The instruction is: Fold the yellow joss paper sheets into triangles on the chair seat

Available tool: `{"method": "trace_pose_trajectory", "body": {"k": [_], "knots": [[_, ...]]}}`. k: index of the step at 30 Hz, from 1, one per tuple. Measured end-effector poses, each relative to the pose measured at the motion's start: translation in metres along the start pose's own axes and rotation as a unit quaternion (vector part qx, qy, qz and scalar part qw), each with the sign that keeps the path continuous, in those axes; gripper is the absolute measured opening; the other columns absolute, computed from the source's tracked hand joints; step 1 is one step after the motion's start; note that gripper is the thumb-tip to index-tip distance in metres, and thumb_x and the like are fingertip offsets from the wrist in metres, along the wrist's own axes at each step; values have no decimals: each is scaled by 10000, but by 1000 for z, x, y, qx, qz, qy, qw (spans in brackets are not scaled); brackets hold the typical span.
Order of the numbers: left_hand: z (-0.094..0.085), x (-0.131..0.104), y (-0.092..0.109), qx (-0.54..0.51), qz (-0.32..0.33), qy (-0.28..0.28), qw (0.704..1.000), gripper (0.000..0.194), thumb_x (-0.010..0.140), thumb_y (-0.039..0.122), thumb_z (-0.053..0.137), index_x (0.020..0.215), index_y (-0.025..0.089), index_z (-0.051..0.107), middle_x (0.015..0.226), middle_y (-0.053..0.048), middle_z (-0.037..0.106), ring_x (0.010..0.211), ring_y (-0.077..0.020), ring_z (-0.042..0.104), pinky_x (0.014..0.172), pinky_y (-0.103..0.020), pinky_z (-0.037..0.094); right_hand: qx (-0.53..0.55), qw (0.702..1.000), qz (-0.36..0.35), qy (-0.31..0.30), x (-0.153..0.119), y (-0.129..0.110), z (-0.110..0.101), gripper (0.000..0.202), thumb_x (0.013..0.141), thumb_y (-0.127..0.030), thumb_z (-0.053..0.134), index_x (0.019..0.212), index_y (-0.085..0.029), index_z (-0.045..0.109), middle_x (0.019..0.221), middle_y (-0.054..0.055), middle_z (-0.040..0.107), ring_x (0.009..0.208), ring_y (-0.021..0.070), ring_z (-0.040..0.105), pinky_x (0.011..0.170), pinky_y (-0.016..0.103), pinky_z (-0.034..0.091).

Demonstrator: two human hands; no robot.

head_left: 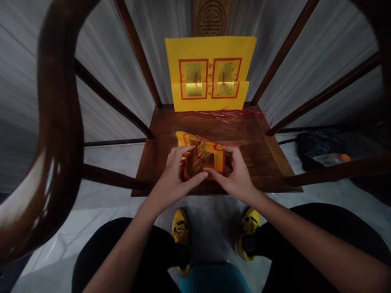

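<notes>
Between my two hands is a piece of folded yellow joss paper (219, 158) with red borders and gold foil, bent into a shape with many creases. My left hand (177, 175) grips its left side, thumb along the near edge and fingers over the top. On the right side, my right hand (233, 173) holds it with the thumb in front and the fingers behind. The thumb tips almost meet at the near edge. Behind them, a larger yellow joss paper sheet (210, 49) with two red-framed gold panels leans upright at the back of the wooden seat (165, 122).
Thin red strings (222, 115) lie along the back of the seat. Dark wooden chair arms and spindles (113, 101) rise on both sides. A dark bag (317, 146) and a bottle with an orange cap (345, 157) are on the floor at right. A teal stool (214, 278) shows below.
</notes>
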State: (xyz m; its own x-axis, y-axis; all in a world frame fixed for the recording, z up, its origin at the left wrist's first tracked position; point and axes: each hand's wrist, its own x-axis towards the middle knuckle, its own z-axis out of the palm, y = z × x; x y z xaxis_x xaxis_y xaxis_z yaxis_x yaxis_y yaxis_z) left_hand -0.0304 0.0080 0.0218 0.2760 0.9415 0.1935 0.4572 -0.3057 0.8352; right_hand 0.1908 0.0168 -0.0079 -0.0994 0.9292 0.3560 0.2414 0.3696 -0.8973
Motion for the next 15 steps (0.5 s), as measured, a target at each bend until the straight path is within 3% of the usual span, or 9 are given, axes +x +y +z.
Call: {"method": "trace_pose_trajectory", "body": {"k": [4, 7, 9, 11, 15], "knots": [[7, 9, 3, 32, 40, -4, 999, 797, 849, 497, 935, 1471, 309, 474, 1490, -99, 537, 1413, -324, 505, 1242, -499, 422, -94, 990, -102, -15, -11, 3, -14, 425, 949, -390, 813, 1248, -327, 518, 1133, 63, 682, 1039, 280, 731, 887, 461, 652], [6, 12, 6, 56, 51, -63, 995, 572, 883, 451, 917, 1299, 271, 566, 1318, -70, 626, 1304, -305, 547, 1153, -467, 446, -90, 985, -145, -40, -14, 13, -20, 443, 946, -325, 818, 1235, -337, 482, 1083, 28, 626, 961, 249, 703, 789, 410, 628], [8, 13, 9, 76, 64, -115, 988, 405, 936, 349, 857, 1226, 257, 588, 1237, -52, 663, 1228, -288, 579, 1119, -460, 423, -94, 984, -138, -66, -17, 21, -20, 501, 944, -295, 816, 1276, -339, 444, 1122, 30, 592, 951, 240, 690, 780, 404, 623], [12, 12, 11, 102, 78, -149, 980, 309, 930, 203, 784, 1166, 246, 589, 1204, -47, 681, 1195, -286, 591, 1116, -474, 379, -101, 983, -115, -104, -21, 26, -20, 647, 928, -314, 843, 1388, -345, 390, 1198, 53, 565, 1010, 258, 693, 834, 441, 641], [22, 14, 14, 117, 110, -158, 974, 310, 775, 20, 604, 990, 231, 531, 1062, -33, 662, 1075, -271, 614, 1036, -456, 372, -123, 968, -95, -195, -25, 22, -32, 1234, 815, -445, 965, 1697, -380, 105, 1371, 122, 527, 1268, 366, 655, 1064, 609, 609]]}}
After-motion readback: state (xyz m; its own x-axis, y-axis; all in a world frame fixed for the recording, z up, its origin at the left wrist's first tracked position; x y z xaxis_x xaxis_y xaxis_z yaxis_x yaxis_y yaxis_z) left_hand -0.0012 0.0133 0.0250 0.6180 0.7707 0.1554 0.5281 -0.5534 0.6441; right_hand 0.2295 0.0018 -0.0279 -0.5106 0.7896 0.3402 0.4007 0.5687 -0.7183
